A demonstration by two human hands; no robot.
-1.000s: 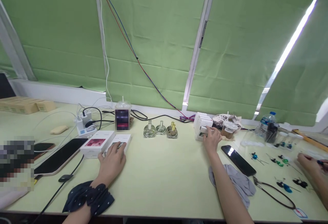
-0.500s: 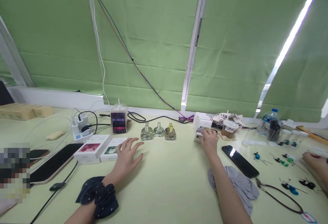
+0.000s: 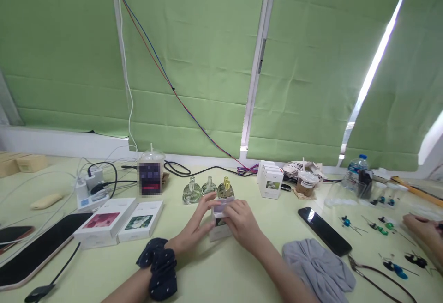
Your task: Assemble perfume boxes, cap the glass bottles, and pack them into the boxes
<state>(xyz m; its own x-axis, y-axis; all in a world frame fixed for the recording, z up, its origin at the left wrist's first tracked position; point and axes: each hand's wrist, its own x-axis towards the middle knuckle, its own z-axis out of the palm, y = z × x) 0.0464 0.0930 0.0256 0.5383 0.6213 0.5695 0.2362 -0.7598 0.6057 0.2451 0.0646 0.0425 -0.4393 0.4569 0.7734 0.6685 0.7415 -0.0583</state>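
A small white box (image 3: 220,233) with a picture on its front stands on the table before me; a lilac-grey part shows at its top, perhaps an open flap. My left hand (image 3: 197,227) holds its left side, thumb low and fingers near the top edge. From the right, my right hand (image 3: 244,227) grips the box's top and side, its fingertips partly hidden. Just behind stand three rounded glass perfume bottles: a clear bottle (image 3: 191,193), another clear bottle (image 3: 209,186) and one with a gold-coloured neck (image 3: 225,189).
To the left lie two flat white boxes, one with a pink picture (image 3: 104,222), one with a white flower (image 3: 141,222). Upright white boxes (image 3: 271,180) stand at back right. A phone (image 3: 324,231), grey cloth (image 3: 316,266), iced drink (image 3: 307,183) and another person's hand (image 3: 424,227) are rightward.
My right hand has brought a small white box from the upright group to the middle. My left hand has moved right from the flat boxes and now holds it too.
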